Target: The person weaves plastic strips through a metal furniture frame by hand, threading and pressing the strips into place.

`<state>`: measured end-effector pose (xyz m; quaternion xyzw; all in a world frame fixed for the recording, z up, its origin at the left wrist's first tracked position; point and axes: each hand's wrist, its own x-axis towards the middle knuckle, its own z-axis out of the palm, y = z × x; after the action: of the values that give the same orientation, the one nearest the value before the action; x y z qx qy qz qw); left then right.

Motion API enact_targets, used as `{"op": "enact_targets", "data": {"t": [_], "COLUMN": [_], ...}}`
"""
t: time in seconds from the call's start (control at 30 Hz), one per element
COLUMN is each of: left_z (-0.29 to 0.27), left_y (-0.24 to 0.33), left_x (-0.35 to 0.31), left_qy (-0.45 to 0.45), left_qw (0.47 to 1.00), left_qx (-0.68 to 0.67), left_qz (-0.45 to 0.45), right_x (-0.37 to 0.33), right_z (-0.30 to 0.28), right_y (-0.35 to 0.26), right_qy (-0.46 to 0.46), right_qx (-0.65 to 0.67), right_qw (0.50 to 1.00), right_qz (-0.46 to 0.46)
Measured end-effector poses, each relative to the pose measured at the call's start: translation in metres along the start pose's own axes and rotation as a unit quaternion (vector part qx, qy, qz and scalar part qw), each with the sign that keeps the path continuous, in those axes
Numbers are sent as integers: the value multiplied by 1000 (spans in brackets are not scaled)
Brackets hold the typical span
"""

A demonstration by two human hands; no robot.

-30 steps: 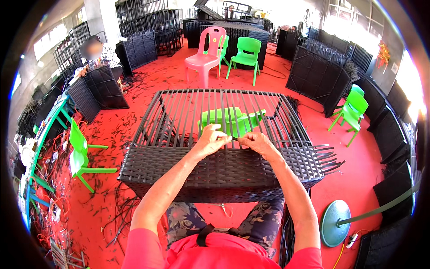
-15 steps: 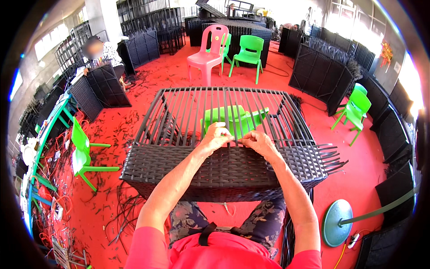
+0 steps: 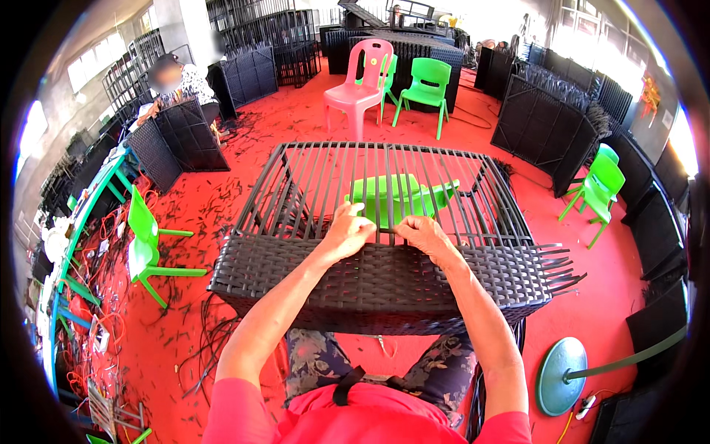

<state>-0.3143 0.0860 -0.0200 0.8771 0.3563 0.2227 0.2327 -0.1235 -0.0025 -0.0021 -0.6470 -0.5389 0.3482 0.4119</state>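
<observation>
In front of me stands a dark frame with a partly woven rattan panel. Its near part is closely woven, and bare lengthwise slats run on toward the far edge. My left hand is closed at the edge of the weave, its fingers curled down on a dark strip. Just to its right, my right hand pinches the dark rattan strip against the weave. The fingertips partly hide the strip. Loose strip ends stick out at the panel's right side.
A green chair shows through the slats. Other green chairs and a pink chair stand around. At right is a round teal stand base. Strip scraps litter the red floor; a person sits at far left.
My left hand's fingers have curled down and closed in at the weave edge. My right hand stays at nearly the same place on the weave. The whole view has shifted slightly.
</observation>
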Motion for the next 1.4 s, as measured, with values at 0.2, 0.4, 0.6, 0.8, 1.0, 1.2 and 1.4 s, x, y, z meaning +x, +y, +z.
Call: {"op": "enact_targets", "data": {"t": [0.2,0.4,0.6,0.8,1.0,1.2,1.4], "left_z": [3,1,-26,-54,-38,-37,-41], "left_y": [-1,-9,-13,-33,-36,-34,-39], "left_x": [6,6,-11,-31,-20,-14,-15], "left_qy": [-111,-11,100,21,-3,-130,-124], "left_qw": [991,983,977,936,994,986,985], "left_qx": [-49,-178,-189,-326,104,38,-34], "left_qz": [-64,-39,-12,-127,-37,-99,-115], "right_x": [5,-2,1,16,17,16,20], "right_z": [18,15,21,41,43,58,56], "right_y": [10,2,-26,-35,-23,-19,-14], "right_qy": [64,57,72,-57,-2,63,60], "right_qx": [-94,-91,-164,-98,-29,-94,-10], "right_qw": [993,994,971,989,998,989,996], "right_qz": [-23,-32,-156,-96,-47,-94,-70]}}
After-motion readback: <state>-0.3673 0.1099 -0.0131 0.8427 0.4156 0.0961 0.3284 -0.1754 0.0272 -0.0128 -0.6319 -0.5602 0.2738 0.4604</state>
